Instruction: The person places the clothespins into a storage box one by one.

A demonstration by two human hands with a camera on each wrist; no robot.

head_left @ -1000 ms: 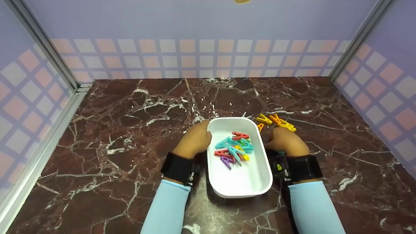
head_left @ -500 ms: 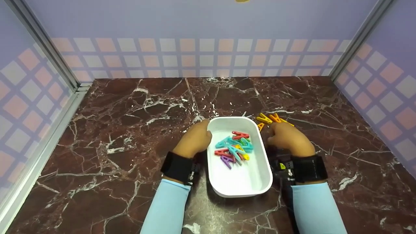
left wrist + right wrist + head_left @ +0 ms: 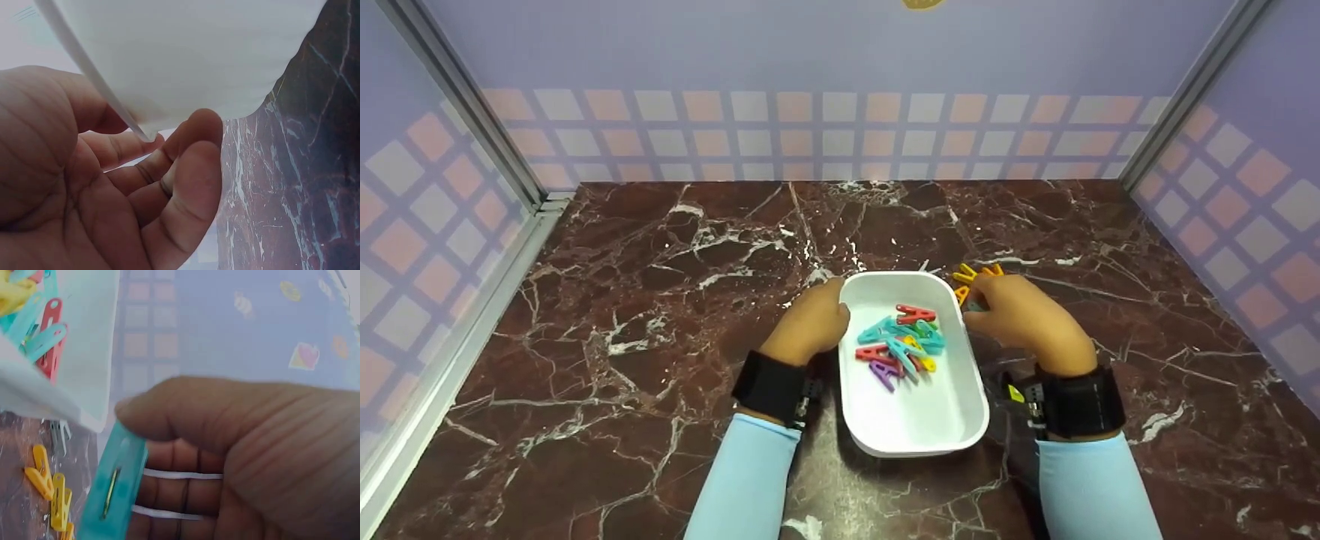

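A white plastic tub (image 3: 926,431) stands on the marble-patterned surface in the head view. My left hand (image 3: 808,324) grips its left rim; the left wrist view puts the thumb over the rim (image 3: 95,84) and curled fingers at the outer wall. Between thumb and fingers of my right hand (image 3: 1027,319), beside the tub's right rim, I pinch a teal clothespin (image 3: 112,486). Inside the tub lies a loose pile with a red clothespin (image 3: 915,313), a purple clothespin (image 3: 883,373) and several teal ones.
Yellow and orange clothespins (image 3: 971,273) lie behind the right hand, near the tub's far right corner; the hand covers some. A grey clothespin (image 3: 59,437) lies close to the tub in the right wrist view. Tiled-pattern walls (image 3: 840,127) enclose the surface.
My right hand has lifted and shifted left toward the tub's rim, bringing a teal clothespin into sight at its fingertips. The left hand and the tub stay in place.
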